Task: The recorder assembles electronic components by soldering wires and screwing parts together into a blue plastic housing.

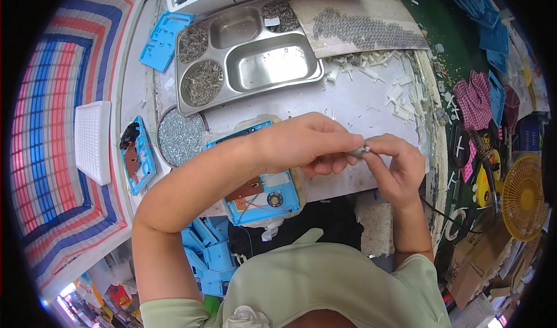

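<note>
My left hand [316, 145] reaches across to the right, its fingers curled and the thumb pressed on a small grey metallic piece [361, 151]. From the other side my right hand [399, 166] pinches the same piece between thumb and forefinger. What kind of part it is cannot be made out. Partly covered by my left forearm lies an open blue plastic casing [255, 215], holding a brown circuit board [246, 190], thin wires and a round black speaker [275, 199].
A steel compartment tray [217, 103] holds small metal parts. Beside it are a round dish of screws [181, 136], a board covered with springs [371, 29] and scattered white plastic pieces [400, 93]. Another wired blue casing [138, 157] lies left; a yellow fan [524, 197] stands far right.
</note>
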Available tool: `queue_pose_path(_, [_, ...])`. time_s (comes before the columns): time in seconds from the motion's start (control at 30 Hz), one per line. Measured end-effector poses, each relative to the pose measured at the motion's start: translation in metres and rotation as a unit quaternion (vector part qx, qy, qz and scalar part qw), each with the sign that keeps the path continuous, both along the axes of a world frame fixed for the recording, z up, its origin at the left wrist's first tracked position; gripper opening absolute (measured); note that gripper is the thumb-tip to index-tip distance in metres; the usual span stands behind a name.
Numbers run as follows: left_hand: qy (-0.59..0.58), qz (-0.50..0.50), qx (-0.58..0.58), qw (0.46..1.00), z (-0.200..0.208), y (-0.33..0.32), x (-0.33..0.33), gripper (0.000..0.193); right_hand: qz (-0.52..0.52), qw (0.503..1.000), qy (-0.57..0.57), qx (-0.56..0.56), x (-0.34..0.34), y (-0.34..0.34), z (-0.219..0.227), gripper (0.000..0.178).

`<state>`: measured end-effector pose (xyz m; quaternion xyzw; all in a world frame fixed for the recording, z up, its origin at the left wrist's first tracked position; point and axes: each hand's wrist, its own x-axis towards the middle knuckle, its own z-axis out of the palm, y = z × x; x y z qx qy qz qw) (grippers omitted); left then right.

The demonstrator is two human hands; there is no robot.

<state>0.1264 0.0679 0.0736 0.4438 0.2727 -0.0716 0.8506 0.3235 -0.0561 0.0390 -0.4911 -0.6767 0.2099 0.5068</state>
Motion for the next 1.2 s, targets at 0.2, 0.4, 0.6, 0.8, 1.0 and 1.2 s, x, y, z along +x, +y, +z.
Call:
queue_pose_path(0.2, [0.033, 0.098, 0.690, 0.717, -0.038, 0.086, 0.044, 0.028, 0.012, 0.860, 0.458, -0.225, 0.017, -0.009, -0.022, 0.012])
queue_pose_path(0.4, [0.021, 0.117, 0.832, 0.542, -0.054, 0.116, 0.076, 0.014, 0.028, 0.817, 0.545, -0.185, 0.047, -0.024, -0.045, 0.026])
queue_pose_path(0.6, [0.054, 0.090, 0.846, 0.523, -0.065, 0.118, 0.086, 0.013, 0.005, 0.817, 0.547, -0.181, 0.052, -0.036, -0.041, 0.037])
queue_pose_path(0.8, [0.020, 0.150, 0.815, 0.559, -0.078, 0.122, 0.091, 0.008, -0.039, 0.862, 0.438, -0.253, 0.054, -0.039, -0.026, 0.055])
queue_pose_path(1.0, [-0.050, 0.268, 0.836, 0.477, -0.064, 0.108, 0.096, 0.006, -0.047, 0.939, 0.159, -0.301, 0.049, -0.030, -0.026, 0.043])
queue_pose_path(1.2, [-0.158, 0.191, 0.808, 0.535, -0.035, 0.046, 0.063, 0.007, 0.001, 0.943, -0.057, -0.327, 0.044, -0.019, -0.015, 0.038])
